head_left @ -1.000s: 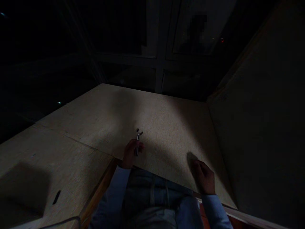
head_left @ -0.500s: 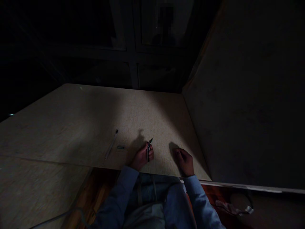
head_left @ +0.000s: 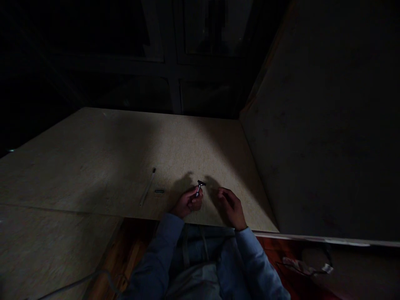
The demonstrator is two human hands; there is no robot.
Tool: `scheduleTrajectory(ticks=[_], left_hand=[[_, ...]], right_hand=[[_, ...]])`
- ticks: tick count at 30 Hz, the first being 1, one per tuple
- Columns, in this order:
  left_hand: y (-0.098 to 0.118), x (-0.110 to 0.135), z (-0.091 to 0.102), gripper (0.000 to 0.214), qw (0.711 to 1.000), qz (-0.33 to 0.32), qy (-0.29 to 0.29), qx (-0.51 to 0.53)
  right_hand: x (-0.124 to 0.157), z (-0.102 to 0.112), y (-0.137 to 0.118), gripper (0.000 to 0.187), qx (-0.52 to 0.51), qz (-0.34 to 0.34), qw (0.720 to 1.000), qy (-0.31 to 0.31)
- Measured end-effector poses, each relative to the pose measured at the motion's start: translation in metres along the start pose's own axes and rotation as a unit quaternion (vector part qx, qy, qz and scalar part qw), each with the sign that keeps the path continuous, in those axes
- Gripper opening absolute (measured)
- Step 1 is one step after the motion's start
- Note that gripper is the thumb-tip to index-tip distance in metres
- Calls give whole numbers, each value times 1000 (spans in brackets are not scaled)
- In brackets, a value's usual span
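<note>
Head view: left hand (head_left: 188,202) grips a razor (head_left: 201,183); at its three o'clock, right hand (head_left: 231,207) curls loosely, released; at ten, a dark strip (head_left: 159,191), then a thin stick (head_left: 147,187).

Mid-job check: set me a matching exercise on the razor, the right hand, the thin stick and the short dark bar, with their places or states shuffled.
Things
1. razor
2. right hand
3. thin pale stick
4. short dark bar

Places or states
A. lying on the tabletop, between another loose item and the left hand
B. fingers curled, apart from the held item
C. gripped in the left hand, head end showing
D. lying slantwise on the tabletop, dark at its far end

Right pairs: 1-C, 2-B, 3-D, 4-A
</note>
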State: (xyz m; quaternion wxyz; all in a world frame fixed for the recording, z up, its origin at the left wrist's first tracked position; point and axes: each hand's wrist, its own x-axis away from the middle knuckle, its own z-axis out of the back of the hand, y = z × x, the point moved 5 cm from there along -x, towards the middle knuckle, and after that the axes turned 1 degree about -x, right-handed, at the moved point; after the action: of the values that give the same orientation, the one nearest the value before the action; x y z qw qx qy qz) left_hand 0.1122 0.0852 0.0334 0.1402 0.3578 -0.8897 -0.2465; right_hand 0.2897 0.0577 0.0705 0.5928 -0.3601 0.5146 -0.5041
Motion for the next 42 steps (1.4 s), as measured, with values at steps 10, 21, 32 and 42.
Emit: scheduleTrajectory(ticks=[10,21,32,42], left_hand=[[-10,6,-3,41,995,58,-36,-69],[-17,5,0,52,994,35,-15,-104],[-21,5,1,51,994,19,-8,-112],[-24,6,0,43,994,32,-38,-97]], right_hand=[[-19,-47,-9,53,-224,-101,958,-149],[-17,-45,5,44,-241,-113,958,-104],[-4,-47,-1,39,-248,-86,964,-52],[5,-49,15,43,-267,-83,959,-49]])
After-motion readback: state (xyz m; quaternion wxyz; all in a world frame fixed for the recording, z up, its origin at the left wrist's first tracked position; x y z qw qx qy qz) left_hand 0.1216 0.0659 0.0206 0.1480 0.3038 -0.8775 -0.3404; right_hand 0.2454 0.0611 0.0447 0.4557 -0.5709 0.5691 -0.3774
